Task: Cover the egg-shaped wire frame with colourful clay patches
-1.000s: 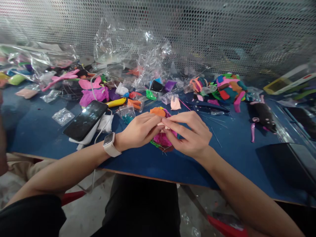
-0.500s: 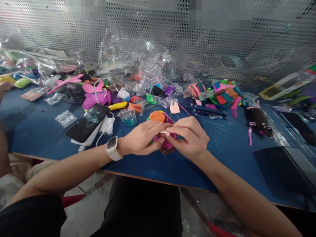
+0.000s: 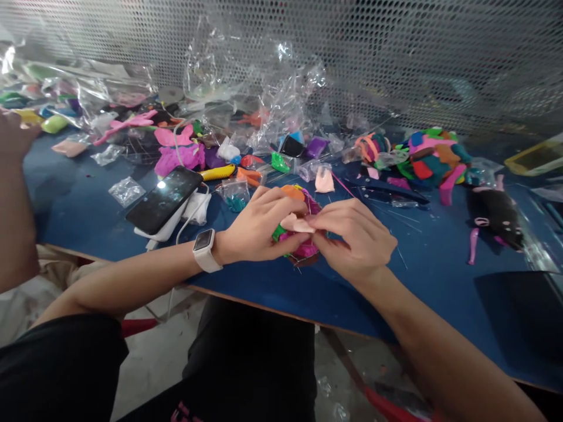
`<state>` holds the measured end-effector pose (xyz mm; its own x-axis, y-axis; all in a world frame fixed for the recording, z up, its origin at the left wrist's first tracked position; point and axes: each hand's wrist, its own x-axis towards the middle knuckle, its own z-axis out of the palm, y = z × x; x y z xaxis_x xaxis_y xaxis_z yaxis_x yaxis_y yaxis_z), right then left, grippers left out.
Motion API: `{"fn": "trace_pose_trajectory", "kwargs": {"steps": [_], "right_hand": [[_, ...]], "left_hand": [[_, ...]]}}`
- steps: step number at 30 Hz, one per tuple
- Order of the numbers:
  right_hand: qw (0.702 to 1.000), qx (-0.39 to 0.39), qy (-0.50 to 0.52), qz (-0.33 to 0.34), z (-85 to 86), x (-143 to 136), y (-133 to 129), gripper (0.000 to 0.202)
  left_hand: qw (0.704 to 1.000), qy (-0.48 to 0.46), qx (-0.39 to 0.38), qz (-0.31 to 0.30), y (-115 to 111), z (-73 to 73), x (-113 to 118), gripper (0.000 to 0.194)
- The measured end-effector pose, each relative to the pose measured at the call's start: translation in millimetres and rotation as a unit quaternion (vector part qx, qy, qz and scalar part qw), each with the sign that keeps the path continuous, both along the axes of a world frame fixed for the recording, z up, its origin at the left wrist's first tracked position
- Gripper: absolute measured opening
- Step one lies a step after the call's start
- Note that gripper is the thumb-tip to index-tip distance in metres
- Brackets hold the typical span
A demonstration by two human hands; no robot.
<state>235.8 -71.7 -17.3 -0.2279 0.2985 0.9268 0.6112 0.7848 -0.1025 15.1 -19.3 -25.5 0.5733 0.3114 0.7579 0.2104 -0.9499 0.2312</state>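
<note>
A flattened piece of pale pink modelling clay (image 3: 295, 223) is pinched between my two hands. My left hand (image 3: 268, 225) grips its left end between thumb and fingers, a watch on that wrist. With thumb and forefinger, my right hand (image 3: 352, 237) holds the right end. Right beneath lies a multicoloured clay piece (image 3: 308, 249) with orange, green, magenta and brown patches and some thin wire at its edge; my hands hide much of it. Just beyond them sits a small bag of pale pink clay (image 3: 324, 180).
A phone (image 3: 165, 199) rests on a white power bank, a cable attached. Behind are a yellow cutter (image 3: 219, 172), clay packets, crumpled plastic bags (image 3: 281, 99) and dark blue pliers (image 3: 387, 190). A patchwork clay model (image 3: 435, 155) and black clay figure (image 3: 497, 217) lie right. Another person's arm (image 3: 15, 199) reaches in left.
The pale pink clay shows longer between my fingers, and my right hand has shifted right. The other person's arm has come further into view at left. The camera view has shifted slightly.
</note>
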Motion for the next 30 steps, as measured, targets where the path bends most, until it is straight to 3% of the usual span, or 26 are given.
{"fn": "trace_pose_trajectory", "kwargs": {"steps": [8, 17, 30], "right_hand": [[0.997, -0.068, -0.011, -0.020, -2.9, 2.3, 1.8, 0.011], [0.975, -0.201, 0.088, 0.033, 2.2, -1.7, -3.3, 0.021], [0.991, -0.132, 0.017, -0.014, -7.7, 4.4, 1.4, 0.012]], "left_hand": [[1.000, -0.017, 0.003, 0.026, 6.1, 2.7, -4.2, 0.025], [0.998, -0.059, -0.028, 0.016, 16.3, 0.5, -1.3, 0.034], [0.996, -0.048, -0.066, -0.021, 19.4, -3.5, -1.8, 0.039]]}}
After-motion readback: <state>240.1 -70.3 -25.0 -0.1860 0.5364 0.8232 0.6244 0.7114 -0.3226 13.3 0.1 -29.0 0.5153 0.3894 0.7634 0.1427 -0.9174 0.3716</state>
